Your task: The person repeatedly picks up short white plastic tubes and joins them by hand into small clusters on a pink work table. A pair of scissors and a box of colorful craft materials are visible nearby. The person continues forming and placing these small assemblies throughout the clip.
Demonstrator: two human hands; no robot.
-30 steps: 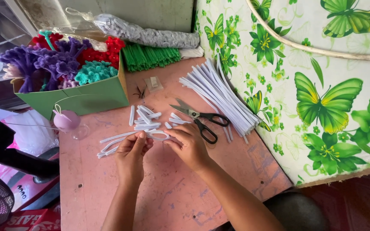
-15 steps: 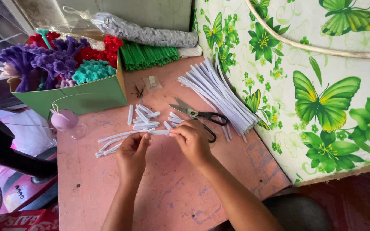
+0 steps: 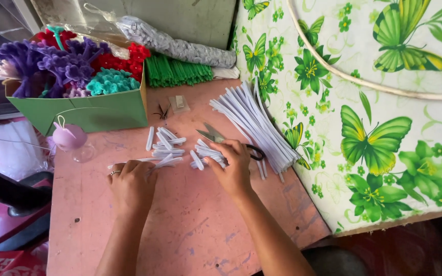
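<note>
The hands have moved apart since a moment ago. Before, both were close together near the middle of the pink table [image 3: 180, 230], pinching the white sticks. Now the left hand [image 3: 131, 184] lies lower on the left, fingers curled down on the near end of some short white sticks [image 3: 167, 148]. I cannot tell if it grips one. The right hand [image 3: 234, 166] has gone to the right and now lies on top of the scissors [image 3: 216, 137], fingers bent over the handles and some short sticks. Only the blades stick out.

There are two hands, one pair of scissors and one green box [image 3: 95, 110] at the far left full of purple, red and teal fluffy flowers. One pile of long white sticks [image 3: 254, 122] lies on the right, too many to count. One bunch of green sticks [image 3: 177, 71] lies at the far edge. One small purple ball [image 3: 69, 137] sits by the box
</note>
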